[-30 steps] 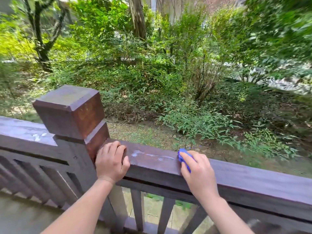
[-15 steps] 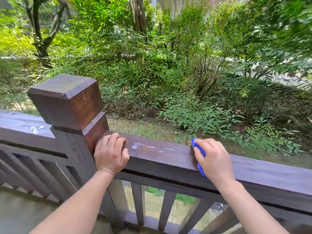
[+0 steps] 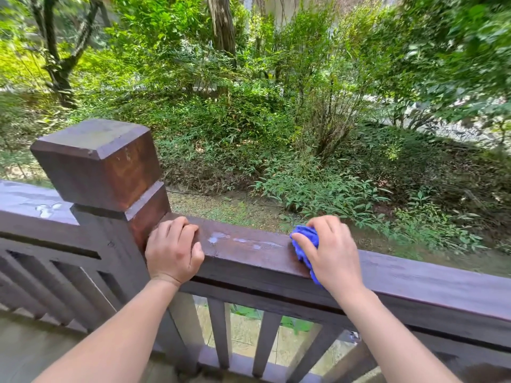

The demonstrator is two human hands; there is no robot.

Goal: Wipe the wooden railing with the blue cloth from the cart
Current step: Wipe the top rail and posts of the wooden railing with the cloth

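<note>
A dark brown wooden railing point(image 3: 414, 275) runs from the left edge down to the right. My right hand point(image 3: 333, 252) presses a bunched blue cloth point(image 3: 305, 243) onto the top of the rail; most of the cloth is hidden under the palm. A whitish wet streak point(image 3: 240, 240) lies on the rail top between my hands. My left hand point(image 3: 172, 251) is curled over the rail's near edge, right beside the square post point(image 3: 102, 167). No cart is in view.
Vertical balusters point(image 3: 219, 333) fill the space below the rail. A second rail section point(image 3: 30, 205) with pale spots continues left of the post. Beyond the railing lie bushes, trees and bare ground.
My right hand with the cloth slid right along the rail, then came back a little to the left. My left hand has stayed beside the post.
</note>
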